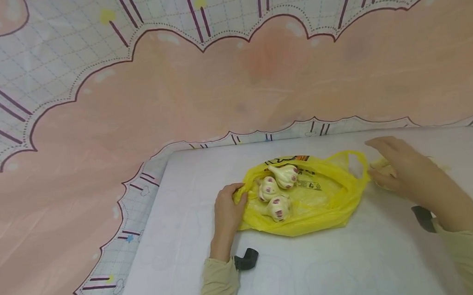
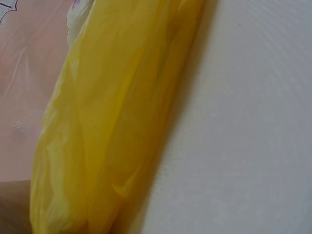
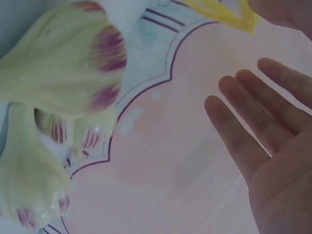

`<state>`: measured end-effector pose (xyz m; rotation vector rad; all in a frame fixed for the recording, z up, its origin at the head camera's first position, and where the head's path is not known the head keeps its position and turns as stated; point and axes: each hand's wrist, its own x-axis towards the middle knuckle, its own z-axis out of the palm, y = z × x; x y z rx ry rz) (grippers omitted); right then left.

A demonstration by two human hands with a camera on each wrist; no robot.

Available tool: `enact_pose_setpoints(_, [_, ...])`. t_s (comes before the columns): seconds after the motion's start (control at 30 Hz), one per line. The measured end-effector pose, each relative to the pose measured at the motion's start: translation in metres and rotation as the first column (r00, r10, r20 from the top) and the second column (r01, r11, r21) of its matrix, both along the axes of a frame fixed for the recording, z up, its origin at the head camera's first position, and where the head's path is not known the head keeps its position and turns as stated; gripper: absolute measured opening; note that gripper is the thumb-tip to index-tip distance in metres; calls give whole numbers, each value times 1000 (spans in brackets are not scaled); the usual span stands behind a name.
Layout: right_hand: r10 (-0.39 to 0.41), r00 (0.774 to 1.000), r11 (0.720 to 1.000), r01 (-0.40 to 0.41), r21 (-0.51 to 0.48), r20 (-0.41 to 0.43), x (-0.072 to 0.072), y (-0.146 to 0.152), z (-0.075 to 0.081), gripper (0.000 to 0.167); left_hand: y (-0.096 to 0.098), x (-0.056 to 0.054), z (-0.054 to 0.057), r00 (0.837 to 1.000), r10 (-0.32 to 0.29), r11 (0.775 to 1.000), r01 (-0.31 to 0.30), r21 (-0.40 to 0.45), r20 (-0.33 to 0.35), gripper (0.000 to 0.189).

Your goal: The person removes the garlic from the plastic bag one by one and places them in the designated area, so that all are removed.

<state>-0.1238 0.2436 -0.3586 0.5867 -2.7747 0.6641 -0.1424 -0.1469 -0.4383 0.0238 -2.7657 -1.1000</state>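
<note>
A yellow plastic bag point(image 1: 301, 225) lies spread with its mouth up on the white table. Three garlic bulbs point(image 1: 278, 208), cream with purple patches, sit inside towards its left end. My left hand point(image 1: 227, 210) pinches the bag's left rim, the thumb on the inner side. At the bag's right end, by its handle loop point(image 1: 363, 163), my right hand point(image 1: 407, 171) is raised with nothing in it. Its fingers look straight and spread in the right wrist view. More garlic bulbs point(image 3: 73, 63) lie beside that hand, mostly hidden behind it in the head view.
The white table point(image 1: 179, 263) reaches back to a pink and white patterned cloth point(image 1: 215, 93) that also hangs on the left. Dark devices point(image 1: 247, 259) are strapped at both wrists.
</note>
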Motion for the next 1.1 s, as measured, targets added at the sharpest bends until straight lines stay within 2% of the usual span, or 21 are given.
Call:
enact_pose_setpoints(0.2, [1,998,1000,0,19,-56,2,-11,3,65,0,0,-1,1000,-5,1000,5,-4,-4,27])
enact_pose_setpoints(0.63, [54,998,997,-52,56,-26,0,-33,1,63,-1,-1,-2,1000,-11,1000,11,-10,-20,27])
enact_pose_setpoints(0.9, [105,990,993,-100,59,-93,-3,-47,-5,62,0,0,-1,1000,-3,1000,3,-5,0,28])
enact_pose_setpoints(1.1, [110,992,992,-106,71,-54,-4,-59,-6,61,-1,-1,-2,1000,4,1000,-4,-12,9,28])
